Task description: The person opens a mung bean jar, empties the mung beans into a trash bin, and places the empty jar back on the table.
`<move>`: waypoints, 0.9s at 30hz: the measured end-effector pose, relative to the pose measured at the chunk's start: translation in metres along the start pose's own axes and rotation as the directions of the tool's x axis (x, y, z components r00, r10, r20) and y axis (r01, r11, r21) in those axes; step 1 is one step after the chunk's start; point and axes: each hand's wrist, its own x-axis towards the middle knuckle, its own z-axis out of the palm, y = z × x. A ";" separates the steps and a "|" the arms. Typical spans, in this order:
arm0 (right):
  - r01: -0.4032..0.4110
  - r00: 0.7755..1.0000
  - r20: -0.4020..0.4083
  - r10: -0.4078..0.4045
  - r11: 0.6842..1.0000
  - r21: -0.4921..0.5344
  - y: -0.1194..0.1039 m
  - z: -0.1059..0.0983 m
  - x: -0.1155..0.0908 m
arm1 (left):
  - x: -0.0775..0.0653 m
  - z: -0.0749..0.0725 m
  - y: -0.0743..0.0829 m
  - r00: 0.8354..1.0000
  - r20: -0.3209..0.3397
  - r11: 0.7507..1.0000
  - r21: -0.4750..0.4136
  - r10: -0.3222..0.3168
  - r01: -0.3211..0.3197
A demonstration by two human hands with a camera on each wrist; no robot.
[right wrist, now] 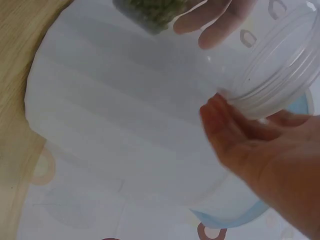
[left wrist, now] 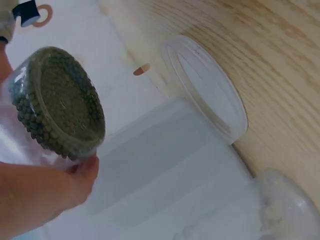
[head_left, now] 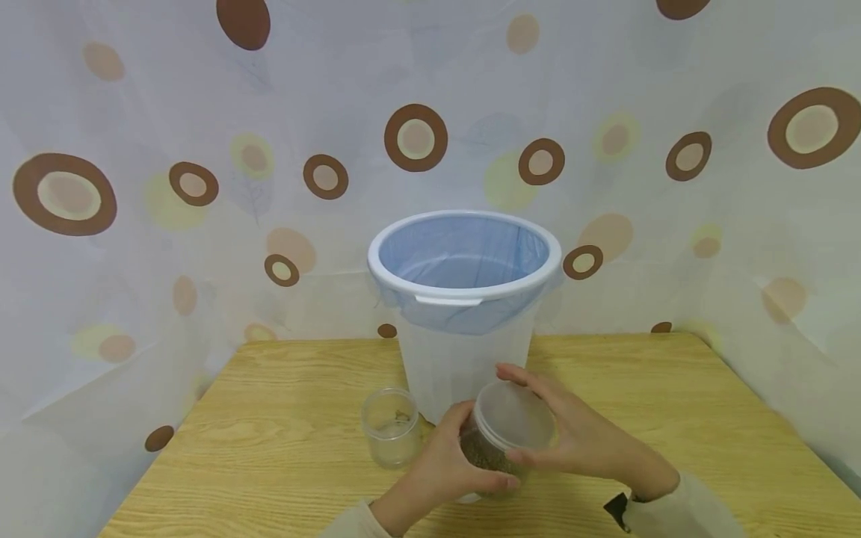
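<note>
My left hand (head_left: 451, 463) grips a clear plastic jar (head_left: 480, 452) by its side. Small round green beans, seen through the base in the left wrist view, fill its lower part. The jar is tilted above the table, in front of the bin. With thumb and fingers on opposite edges, my right hand (head_left: 585, 433) holds the translucent lid (head_left: 518, 415) at the jar's top. How tightly that lid sits cannot be told. A second clear jar (head_left: 390, 430), with a few small bits inside, stands left of my left hand.
A white bin (head_left: 437, 359) lined with a blue bag stands on the wooden table (head_left: 282, 418), just beyond my hands. Another translucent lid (left wrist: 220, 100) lies on the table by the bin. A patterned sheet (head_left: 323, 254) hangs behind and at both sides.
</note>
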 end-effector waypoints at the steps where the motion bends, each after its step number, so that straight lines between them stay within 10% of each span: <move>1: -0.042 0.999 -0.023 0.042 0.999 -0.003 -0.002 0.002 0.000 | 0.000 0.002 0.000 1.000 -0.030 1.000 0.023 0.010 -0.010; 9: -0.322 0.935 -0.167 0.312 0.946 -0.036 -0.026 0.020 0.006 | 0.001 0.016 0.001 0.963 -0.247 0.951 0.308 0.107 -0.027; 15: -0.330 0.926 -0.234 0.296 0.936 -0.121 -0.028 0.025 0.009 | 0.001 0.020 0.001 0.943 -0.292 0.925 0.378 0.161 -0.041; 27: -0.268 0.942 -0.247 0.229 0.954 -0.138 -0.025 0.026 0.009 | 0.000 0.016 0.000 0.954 -0.278 0.933 0.359 0.112 -0.005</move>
